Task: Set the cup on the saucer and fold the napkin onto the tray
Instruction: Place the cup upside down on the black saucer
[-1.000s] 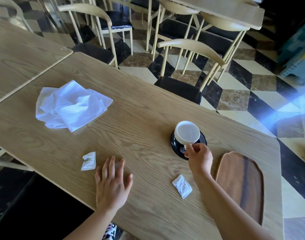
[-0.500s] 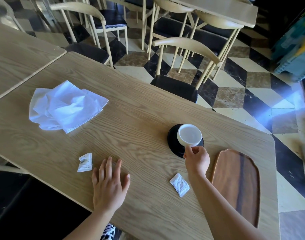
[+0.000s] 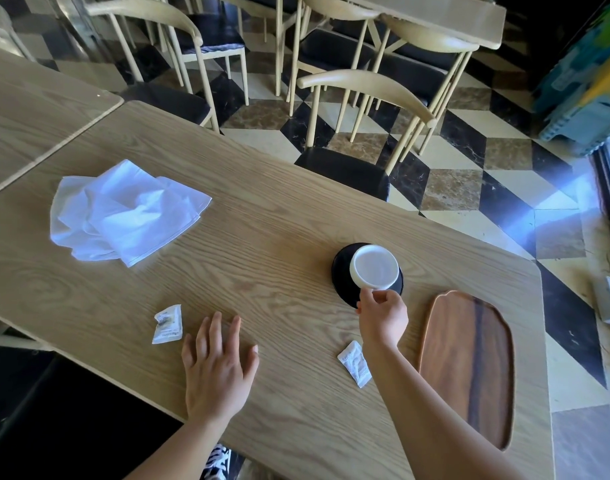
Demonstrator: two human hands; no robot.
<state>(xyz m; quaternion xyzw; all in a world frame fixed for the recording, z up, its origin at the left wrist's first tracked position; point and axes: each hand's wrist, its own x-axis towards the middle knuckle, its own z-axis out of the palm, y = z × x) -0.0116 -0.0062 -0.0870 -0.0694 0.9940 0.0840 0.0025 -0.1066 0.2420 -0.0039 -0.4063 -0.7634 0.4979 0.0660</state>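
A white cup point(image 3: 375, 267) sits over the black saucer point(image 3: 341, 271) at the table's right middle. My right hand point(image 3: 383, 317) pinches the cup's near rim or handle, which its fingers hide. A crumpled white napkin point(image 3: 123, 213) lies on the table at the left. Near the right end of the table lies a brown wooden tray point(image 3: 469, 362), with nothing on it. My left hand point(image 3: 217, 365) rests flat on the table near the front edge, fingers spread, holding nothing.
Two small white sachets lie on the light wooden table point(image 3: 262, 216): one point(image 3: 167, 324) left of my left hand, one point(image 3: 354, 364) beside my right wrist. Chairs point(image 3: 362, 133) stand along the far side. Another table point(image 3: 30, 109) adjoins at the left.
The cup has shifted slightly right over the saucer with my right hand on it. My left hand has stayed flat on the table.
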